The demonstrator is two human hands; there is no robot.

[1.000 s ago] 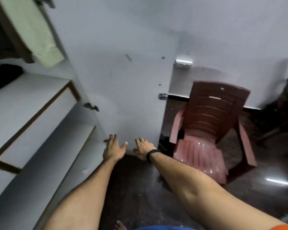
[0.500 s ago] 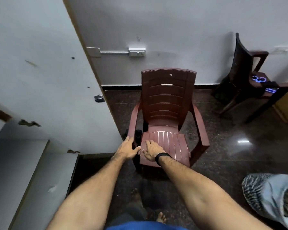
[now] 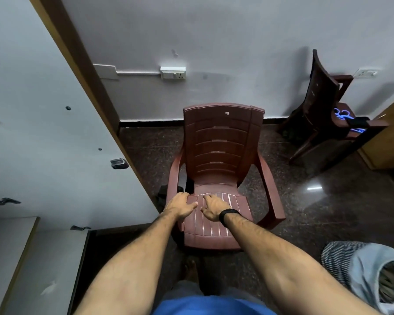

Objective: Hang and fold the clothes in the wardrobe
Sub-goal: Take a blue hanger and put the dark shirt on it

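Both hands out in front over the chair [image 3: 216,160] seat, holding nothing. L hand [image 3: 180,206] at the seat's front-left corner, by the left armrest base, fingers relaxed, thumb pointing right. R hand [image 3: 212,208] just beside it, palm down, fingers spread loosely over the seat slats; black band [image 3: 227,213] on the wrist. Can't tell if either palm actually touches the seat.

Vs 0.5 s ago: hands in nearly the same spot on the seat, thumbs a bit closer together, view nearly unchanged. Vs 1 s ago: view has swung right, off the wardrobe shelves and onto the chair; hands were low by the door edge then.

Clothes [image 3: 368,271]: striped + light-blue bundle at lower right, well apart from both hands, partly cut off by the frame edge.

Around: wardrobe door [image 3: 43,133] open on the left, its edge close to the chair's left side; shelves [image 3: 21,258] at lower left. Wall socket [image 3: 173,72] above the chair back. 2nd dark chair [image 3: 323,105] at right by the wall, something blue on its seat, too blurred to ID. Dark speckled floor [image 3: 316,201]. Bare foot [image 3: 191,267] between the forearms.
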